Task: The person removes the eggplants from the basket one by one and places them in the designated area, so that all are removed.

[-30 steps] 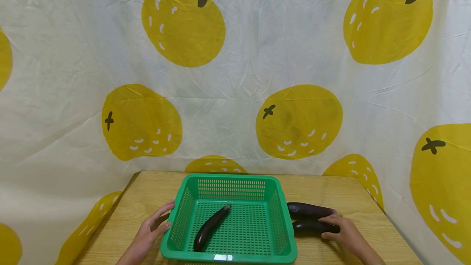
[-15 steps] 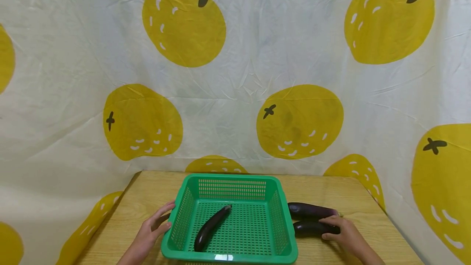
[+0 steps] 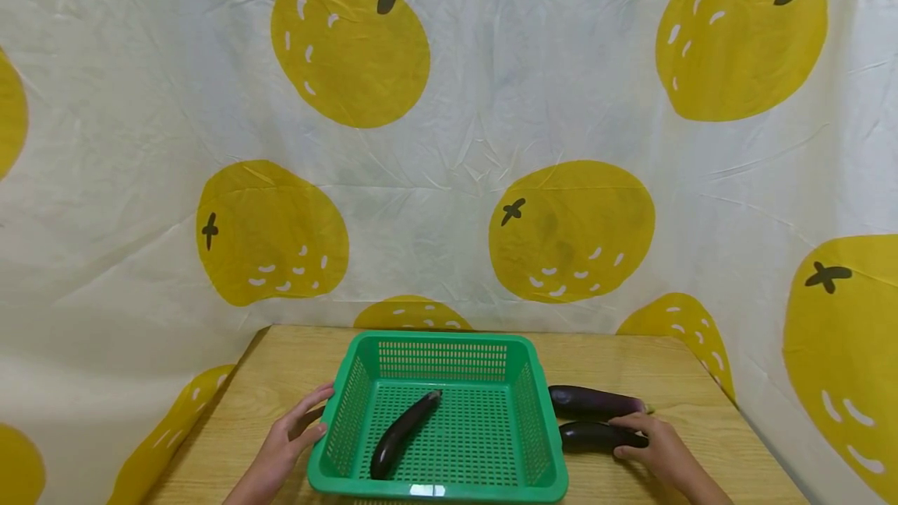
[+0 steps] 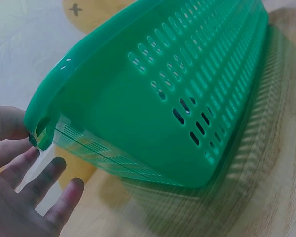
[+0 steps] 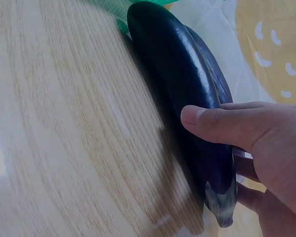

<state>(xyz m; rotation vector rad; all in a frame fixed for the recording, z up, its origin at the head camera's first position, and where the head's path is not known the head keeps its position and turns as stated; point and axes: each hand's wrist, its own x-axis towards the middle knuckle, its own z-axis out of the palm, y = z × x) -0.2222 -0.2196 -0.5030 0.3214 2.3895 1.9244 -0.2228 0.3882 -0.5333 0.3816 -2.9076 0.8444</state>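
Eggplant (image 3: 588,436) lies on the table (image 3: 281,357) right of the basket (image 3: 438,337), long axis running side to side, blunt end towards the basket, stem towards the right. The right hand (image 3: 655,444) pinches it near the stem, thumb opposite fingers; in the head view that hand hides the stem. A second eggplant (image 3: 592,402) lies alongside, beyond it, mostly hidden in the right wrist view. A third eggplant (image 3: 401,438) slants inside the basket, stem end farthest. The left hand (image 3: 286,431) touches the basket's left rim, fingers spread.
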